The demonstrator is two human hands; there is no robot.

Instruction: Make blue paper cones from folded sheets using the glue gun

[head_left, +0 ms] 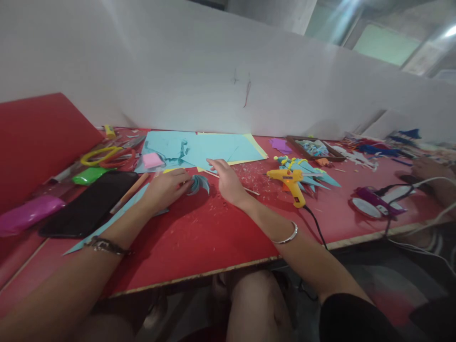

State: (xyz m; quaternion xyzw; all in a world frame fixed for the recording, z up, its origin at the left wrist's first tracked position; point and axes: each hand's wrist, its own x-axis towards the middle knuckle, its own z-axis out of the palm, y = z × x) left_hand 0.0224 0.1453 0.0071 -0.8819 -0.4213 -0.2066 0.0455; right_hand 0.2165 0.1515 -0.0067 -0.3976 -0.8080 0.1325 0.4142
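Observation:
My left hand (168,191) is closed on a small curled blue paper piece (200,185), which fans out at its fingertips above the red table (199,242). Just right of that piece, my right hand (228,181) is held with its fingers stretched out and nothing seen in them. A thin wooden stick (252,191) lies partly behind the right hand. Beyond both hands are light blue sheets (213,149), one with dark marks. A yellow glue gun (290,182) lies to the right, beside blue paper cones with yellow trim (306,167).
At left lie a black phone (89,204), scissors (123,158), green (89,175) and magenta packets (32,213) and a pink block (152,160). A brown tray (333,152), a purple device (379,202), cables and another person's hand (432,175) are at right.

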